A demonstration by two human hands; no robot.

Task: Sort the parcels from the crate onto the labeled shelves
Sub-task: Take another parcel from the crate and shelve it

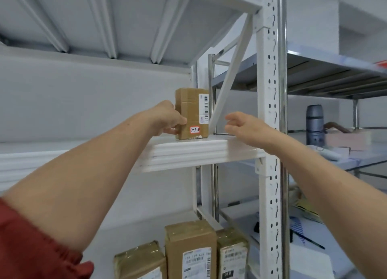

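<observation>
A small brown cardboard parcel [194, 111] stands upright on the white upper shelf [196, 151], near its right end. It carries a barcode label and a red-edged sticker marked 3-3-10. My left hand [167, 120] grips the parcel's left side, thumb on its front face. To the right of the parcel, my right hand [243, 124] hovers above the shelf with fingers loosely spread, holding nothing and not touching the parcel.
Three brown parcels [189, 251] stand on the shelf below. A white perforated upright [270, 132] and a diagonal brace [230, 69] stand right of the parcel. The neighbouring metal rack [335, 63] holds a grey flask [315, 124] and small items.
</observation>
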